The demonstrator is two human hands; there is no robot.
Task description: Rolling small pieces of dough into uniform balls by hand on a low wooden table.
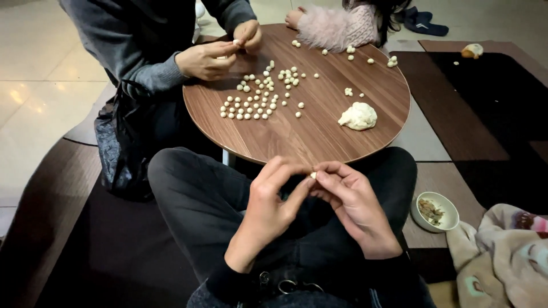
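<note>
My left hand and my right hand meet over my lap, fingertips pinched together on a tiny pale dough piece. They hover just below the near rim of a round wooden table. On the table lie several small dough balls in loose rows and a larger dough lump to the right.
A person in a grey sweater sits at the far left, both hands pinching dough. Another person's pink fuzzy sleeve rests on the far edge. A small white bowl with filling sits on the floor right, beside a patterned blanket.
</note>
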